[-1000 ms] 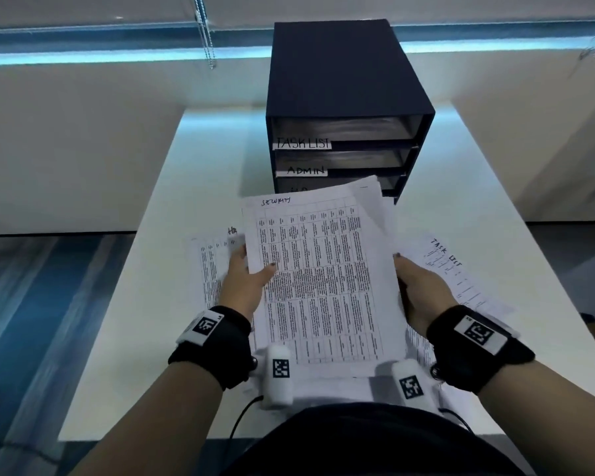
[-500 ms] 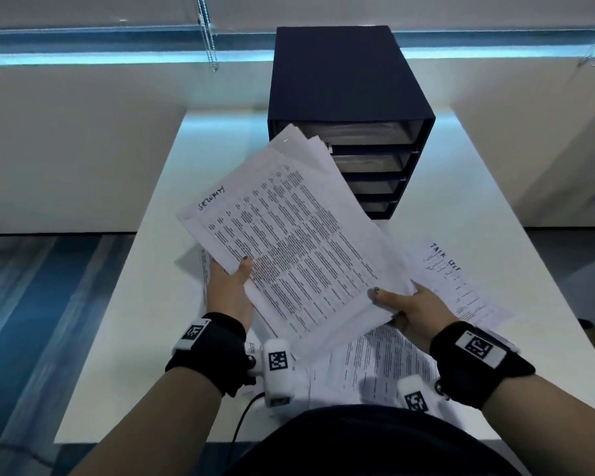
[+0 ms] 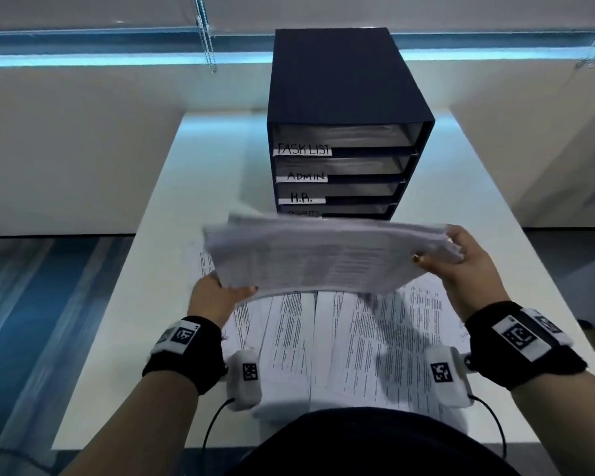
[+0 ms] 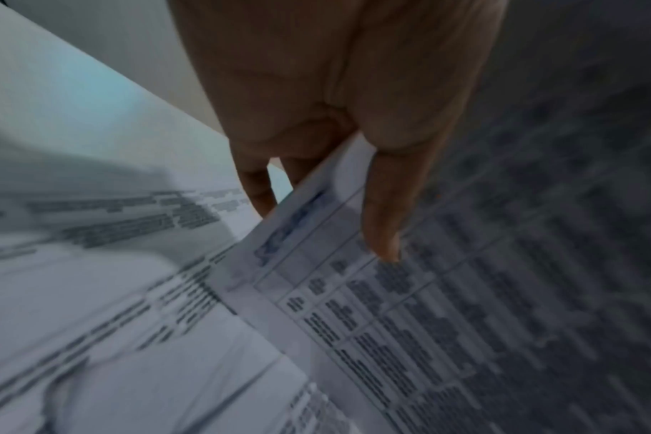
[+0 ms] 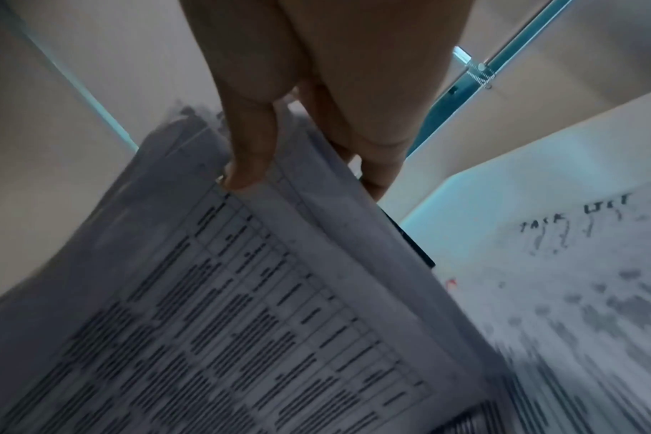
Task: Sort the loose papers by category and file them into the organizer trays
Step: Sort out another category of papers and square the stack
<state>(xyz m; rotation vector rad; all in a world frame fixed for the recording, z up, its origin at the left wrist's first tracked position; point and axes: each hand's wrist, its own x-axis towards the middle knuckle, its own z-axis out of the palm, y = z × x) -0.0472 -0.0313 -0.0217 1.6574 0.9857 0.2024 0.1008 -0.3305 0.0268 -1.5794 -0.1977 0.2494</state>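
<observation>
Both hands hold one stack of printed sheets (image 3: 323, 259) sideways above the table, just in front of the organizer (image 3: 344, 132). My left hand (image 3: 217, 293) pinches the stack's left edge (image 4: 316, 211), thumb on top. My right hand (image 3: 461, 259) pinches the right edge (image 5: 298, 182) the same way. The dark organizer has trays labelled TASK LIST (image 3: 303, 149), ADMIN (image 3: 301, 176) and H.R. (image 3: 301, 198); the lowest label is partly hidden behind the stack. More loose papers (image 3: 358, 338) lie spread on the table under the stack.
The white table (image 3: 158, 269) runs back to a low white wall. A sheet headed TASK LIST (image 5: 576, 235) lies at the right. Blue floor (image 3: 31, 321) shows on the left. Blind cords (image 3: 207, 36) hang behind the organizer.
The stack has been turned from upright in front of me to lying sideways and moved forward, lower, toward the organizer's bottom trays. Both hands kept their hold.
</observation>
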